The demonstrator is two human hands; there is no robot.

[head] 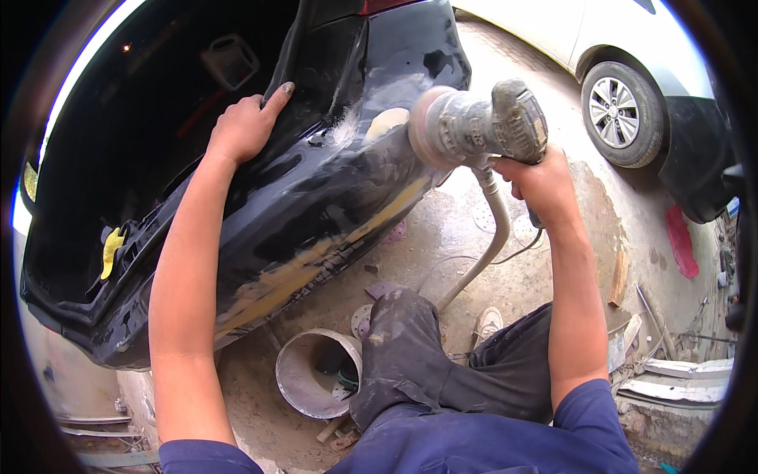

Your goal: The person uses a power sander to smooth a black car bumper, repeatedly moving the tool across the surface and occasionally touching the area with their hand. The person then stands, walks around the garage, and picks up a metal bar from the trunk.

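My right hand point(542, 181) grips a dusty random orbital sander point(468, 127), its round pad turned toward the rear corner of a black car. The pad sits beside a pale patch of body filler point(388, 123); whether it touches the bodywork I cannot tell. A ribbed dust hose point(500, 228) runs down from the tool to the floor. My left hand point(246, 127) holds the edge of the car's open trunk point(288, 59), thumb up. Below it, the black rear bumper point(284, 219) shows dull sanded areas and a long strip of tan filler point(290, 275) along its lower part.
A whitish bucket point(314, 373) lies tipped beside my knee, with sanding discs near it. A dark cable point(521, 256) trails behind the hose. A white car's wheel point(620, 112) stands at upper right. Scrap and a wood block point(619, 278) lie right. Inside the trunk are a jug point(230, 62) and a yellow item point(111, 253).
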